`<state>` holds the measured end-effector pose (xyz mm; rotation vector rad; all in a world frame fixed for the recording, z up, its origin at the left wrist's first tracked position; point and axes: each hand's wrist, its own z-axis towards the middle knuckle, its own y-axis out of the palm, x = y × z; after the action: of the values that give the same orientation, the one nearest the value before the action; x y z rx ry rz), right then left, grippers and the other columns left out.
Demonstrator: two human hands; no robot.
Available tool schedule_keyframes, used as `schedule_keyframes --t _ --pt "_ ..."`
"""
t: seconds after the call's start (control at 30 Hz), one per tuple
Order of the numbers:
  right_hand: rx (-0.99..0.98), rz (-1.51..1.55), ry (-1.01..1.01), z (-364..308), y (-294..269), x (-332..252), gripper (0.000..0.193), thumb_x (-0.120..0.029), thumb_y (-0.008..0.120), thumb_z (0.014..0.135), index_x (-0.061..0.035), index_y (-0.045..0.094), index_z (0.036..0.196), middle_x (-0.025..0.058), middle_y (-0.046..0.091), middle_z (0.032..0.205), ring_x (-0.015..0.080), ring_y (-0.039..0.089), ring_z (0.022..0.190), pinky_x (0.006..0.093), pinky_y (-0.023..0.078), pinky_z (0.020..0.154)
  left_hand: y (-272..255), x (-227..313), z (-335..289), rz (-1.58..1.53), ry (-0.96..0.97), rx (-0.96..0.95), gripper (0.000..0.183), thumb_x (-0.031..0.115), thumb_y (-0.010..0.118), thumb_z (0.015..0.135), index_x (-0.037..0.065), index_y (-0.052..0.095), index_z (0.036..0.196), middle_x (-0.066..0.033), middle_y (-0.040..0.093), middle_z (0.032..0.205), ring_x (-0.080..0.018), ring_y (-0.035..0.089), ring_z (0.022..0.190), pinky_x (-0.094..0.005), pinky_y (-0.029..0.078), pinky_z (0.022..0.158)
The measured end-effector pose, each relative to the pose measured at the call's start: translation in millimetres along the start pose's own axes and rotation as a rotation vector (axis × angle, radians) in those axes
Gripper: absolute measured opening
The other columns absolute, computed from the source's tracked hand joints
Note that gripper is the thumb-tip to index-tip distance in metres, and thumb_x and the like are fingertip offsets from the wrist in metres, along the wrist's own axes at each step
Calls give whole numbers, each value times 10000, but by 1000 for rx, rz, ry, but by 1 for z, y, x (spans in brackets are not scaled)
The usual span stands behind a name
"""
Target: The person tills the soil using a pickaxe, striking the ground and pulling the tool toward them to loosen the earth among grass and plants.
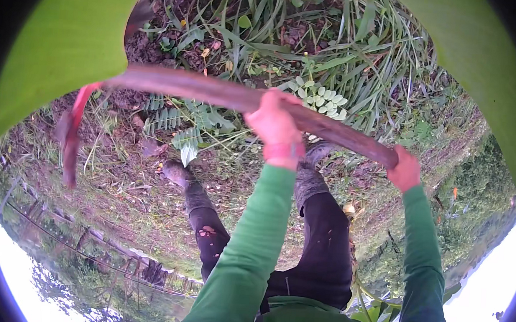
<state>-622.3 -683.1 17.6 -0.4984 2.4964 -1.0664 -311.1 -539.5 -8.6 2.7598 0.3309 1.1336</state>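
One wooden handle (336, 132), two grips: left hand (273, 125) clenched mid-shaft, right hand (406, 169) clasping its end! Tool head (70, 152) hangs left.

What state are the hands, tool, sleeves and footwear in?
Long brown wooden handle: held up, slanting
Red-and-dark tool head: blurred, at handle's left end
Bare left hand: closed around handle's middle
Bare right hand: closed around handle's right end
Long green fabric sleeves: down to wrists
Dark grey footwear: set apart
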Motion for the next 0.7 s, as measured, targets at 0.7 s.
schedule_keyframes --t 0.7 --pt "-317 109 65 -171 -37 -92 459 -226 716 770 -17 445 1076 184 638 796 376 681 693 456 568 626 1 0 27 155 -585 -343 138 109 610 874 63 497 939 -45 526 797 -206 547 696 -421 520 673"
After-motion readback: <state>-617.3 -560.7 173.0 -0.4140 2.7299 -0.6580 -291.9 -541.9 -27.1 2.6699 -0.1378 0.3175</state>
